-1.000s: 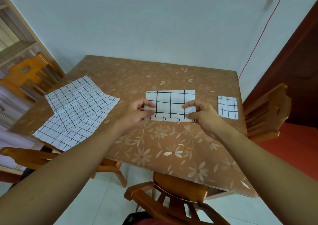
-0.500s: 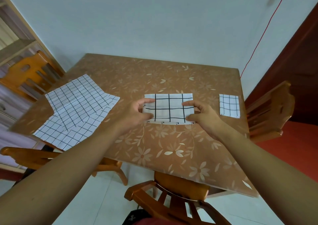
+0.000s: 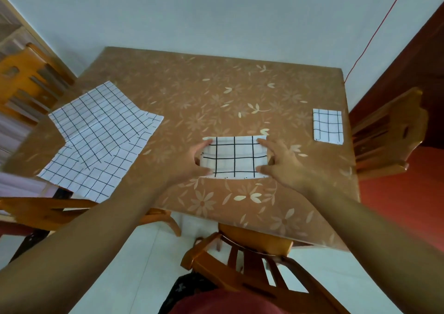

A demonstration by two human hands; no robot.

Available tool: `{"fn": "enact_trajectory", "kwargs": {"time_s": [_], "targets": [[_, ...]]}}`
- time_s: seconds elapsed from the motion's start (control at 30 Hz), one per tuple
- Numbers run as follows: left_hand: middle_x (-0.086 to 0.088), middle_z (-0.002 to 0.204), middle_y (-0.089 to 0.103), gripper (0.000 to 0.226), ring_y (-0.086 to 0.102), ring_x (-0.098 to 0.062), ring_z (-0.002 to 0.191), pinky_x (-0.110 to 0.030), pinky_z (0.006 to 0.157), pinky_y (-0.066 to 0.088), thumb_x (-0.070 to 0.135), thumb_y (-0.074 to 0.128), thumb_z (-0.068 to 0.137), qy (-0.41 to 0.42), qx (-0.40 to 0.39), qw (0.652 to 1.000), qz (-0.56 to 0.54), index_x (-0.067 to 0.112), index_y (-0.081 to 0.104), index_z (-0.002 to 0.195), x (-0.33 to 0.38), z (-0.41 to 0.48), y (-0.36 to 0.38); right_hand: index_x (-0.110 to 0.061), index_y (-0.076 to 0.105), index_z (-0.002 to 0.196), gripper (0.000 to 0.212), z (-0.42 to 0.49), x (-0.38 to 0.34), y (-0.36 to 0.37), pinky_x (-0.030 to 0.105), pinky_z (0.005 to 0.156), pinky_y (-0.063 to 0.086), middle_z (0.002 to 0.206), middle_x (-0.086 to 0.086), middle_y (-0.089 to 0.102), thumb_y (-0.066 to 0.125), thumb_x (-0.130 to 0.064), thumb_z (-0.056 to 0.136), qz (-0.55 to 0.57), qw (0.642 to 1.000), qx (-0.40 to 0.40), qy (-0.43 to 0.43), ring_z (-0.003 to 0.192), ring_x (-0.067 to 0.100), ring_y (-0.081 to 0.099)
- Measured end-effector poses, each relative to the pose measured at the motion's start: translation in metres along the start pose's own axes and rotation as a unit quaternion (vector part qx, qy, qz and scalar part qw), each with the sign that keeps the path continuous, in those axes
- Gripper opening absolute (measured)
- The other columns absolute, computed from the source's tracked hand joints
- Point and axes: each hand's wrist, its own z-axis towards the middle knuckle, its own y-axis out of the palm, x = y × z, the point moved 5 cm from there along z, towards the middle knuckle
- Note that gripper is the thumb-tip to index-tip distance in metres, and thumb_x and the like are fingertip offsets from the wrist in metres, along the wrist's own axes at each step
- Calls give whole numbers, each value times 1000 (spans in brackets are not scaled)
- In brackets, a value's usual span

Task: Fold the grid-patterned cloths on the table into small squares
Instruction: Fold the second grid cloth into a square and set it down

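Nearest: wooden chair [image 3: 242, 263] tucked under near edge of table [image 3: 216, 92], w/ floral brown cover. Just beyond, mid-table, the part-folded cloth [image 3: 234, 156] lies flat as a wide rectangle, bold black grid up. L hand [image 3: 185, 165] at its left end, thumb on near edge, forefinger on far corner; R hand [image 3: 283, 167] mirrors at right end. Hands apart, fingers spread and touching cloth; can't tell if actually pinching. Left side: unfolded cloths [image 3: 96, 138], creased, overlapping, near corner hanging past table edge. Further right, near right edge: small folded square [image 3: 328, 126], well apart from hands. Chairs at both sides.
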Motion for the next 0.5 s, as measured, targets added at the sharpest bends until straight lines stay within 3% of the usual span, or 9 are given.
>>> {"fn": "enact_trajectory", "kwargs": {"time_s": [0.07, 0.17, 0.23, 0.3, 0.43, 0.5], "targets": [[4, 102, 66, 87, 63, -5, 77, -11, 59, 49, 17, 78, 86, -4, -14, 999, 32, 32, 31, 157, -22, 18, 6, -22, 36, 157, 82, 7, 11, 12, 13, 60, 51, 146, -5, 34, 76, -6, 87, -7, 1000, -8, 22, 74, 7, 57], [-4, 131, 60, 92, 63, -13, 102, -20, 81, 50, 23, 82, 82, -4, -43, 997, 64, 30, 32, 158, -52, 44, 17, -24, 28, 160, 88, 21, 32, 35, 14, 68, 51, 161, -6, 22, 76, -10, 87, -53, 998, -28, 37, 94, 13, 58], [-6, 150, 48, 93, 52, -23, 130, -25, 97, 41, 22, 83, 81, 3, -49, 995, 85, 25, 33, 158, -71, 63, 27, -24, 23, 162, 92, 32, 51, 53, 23, 77, 56, 167, -8, 9, 75, -12, 87, -72, 995, -46, 56, 113, 21, 57], [-3, 161, 35, 94, 37, -22, 144, -23, 104, 29, 21, 83, 80, 10, -57, 993, 100, 20, 31, 159, -89, 80, 37, -24, 20, 162, 96, 44, 69, 69, 39, 92, 57, 167, -9, 5, 75, -13, 84, -85, 992, -55, 79, 128, 31, 52], [1, 166, 25, 99, 28, -22, 150, -34, 117, 32, 20, 81, 80, 11, -90, 988, 123, 20, 25, 161, -122, 109, 57, -22, 14, 163, 98, 61, 91, 97, 33, 108, 45, 168, -4, 2, 74, -13, 86, -131, 981, -73, 121, 147, 28, 30], [3, 167, 21, 99, 28, -21, 150, -37, 117, 33, 22, 79, 81, 10, -113, 981, 155, 21, 21, 162, -137, 121, 66, -22, 13, 163, 99, 68, 102, 114, 39, 113, 42, 168, -2, 2, 73, -12, 86, -155, 974, -79, 142, 148, 27, 29]]}}
